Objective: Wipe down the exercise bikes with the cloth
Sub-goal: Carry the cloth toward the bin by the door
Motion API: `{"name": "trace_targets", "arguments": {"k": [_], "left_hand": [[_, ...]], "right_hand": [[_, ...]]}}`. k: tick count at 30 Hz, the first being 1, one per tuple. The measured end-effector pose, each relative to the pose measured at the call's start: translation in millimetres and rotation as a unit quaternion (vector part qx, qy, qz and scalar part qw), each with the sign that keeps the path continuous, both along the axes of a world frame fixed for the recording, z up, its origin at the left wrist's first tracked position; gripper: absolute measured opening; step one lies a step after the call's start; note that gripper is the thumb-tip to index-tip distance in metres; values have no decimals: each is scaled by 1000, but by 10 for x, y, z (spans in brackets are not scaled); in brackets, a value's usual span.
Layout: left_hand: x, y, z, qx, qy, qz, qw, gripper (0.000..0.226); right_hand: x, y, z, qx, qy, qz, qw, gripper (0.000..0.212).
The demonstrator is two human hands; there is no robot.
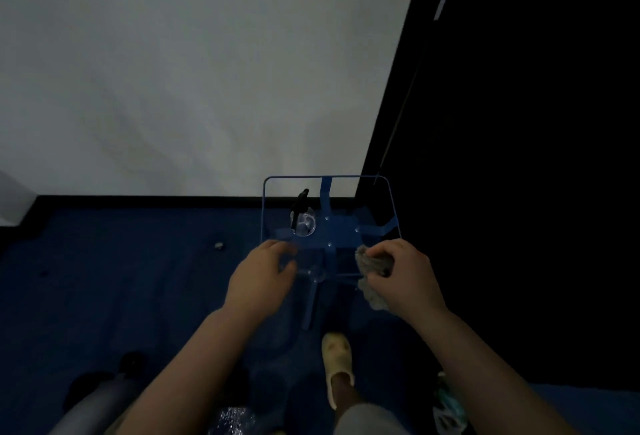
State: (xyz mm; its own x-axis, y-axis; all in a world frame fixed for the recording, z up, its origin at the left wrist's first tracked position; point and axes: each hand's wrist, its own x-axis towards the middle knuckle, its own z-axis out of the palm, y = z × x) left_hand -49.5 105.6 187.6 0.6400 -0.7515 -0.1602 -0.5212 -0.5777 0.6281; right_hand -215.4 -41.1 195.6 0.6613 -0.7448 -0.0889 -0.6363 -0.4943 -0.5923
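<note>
The right hand [403, 273] grips the cloth [374, 277], fingers curled round its bunched upper part; the loose lower part hangs below the hand, at the near right edge of the blue stand [341, 230]. The cloth appears soft, light and limp: hold it bunched in the palm. The left hand [263, 277] hovers at the stand's near left edge, fingers loosely bent, holding nothing. A spray bottle [304, 216] stands on the stand, beyond the left hand.

Two hands: left hand [263, 273] at six o'clock, right hand [401, 275] beside it. One grey cloth [372, 266]. One blue stand [330, 227]. One clear spray bottle [304, 221] at its ten o'clock. One pale slipper [337, 358].
</note>
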Motion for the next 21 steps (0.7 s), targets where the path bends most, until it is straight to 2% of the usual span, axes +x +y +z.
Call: {"name": "trace_targets", "arguments": {"k": [6,11,17,21], "left_hand": [[315,-690,-519,48,48,31,997,32],[524,-1055,-905,62,77,74,992,33],[650,-1180,-1149,59,103,109,987,32],[682,-1174,-1115,61,97,118,986,32]], "right_hand": [[490,-779,-711,82,54,-7,995,22],[1063,-1258,-1357,113,75,-14,991,20],[1513,-1459,-1973,153,83,-7,985,21],[1543,-1479,-2102,206,138,45,968,21]]}}
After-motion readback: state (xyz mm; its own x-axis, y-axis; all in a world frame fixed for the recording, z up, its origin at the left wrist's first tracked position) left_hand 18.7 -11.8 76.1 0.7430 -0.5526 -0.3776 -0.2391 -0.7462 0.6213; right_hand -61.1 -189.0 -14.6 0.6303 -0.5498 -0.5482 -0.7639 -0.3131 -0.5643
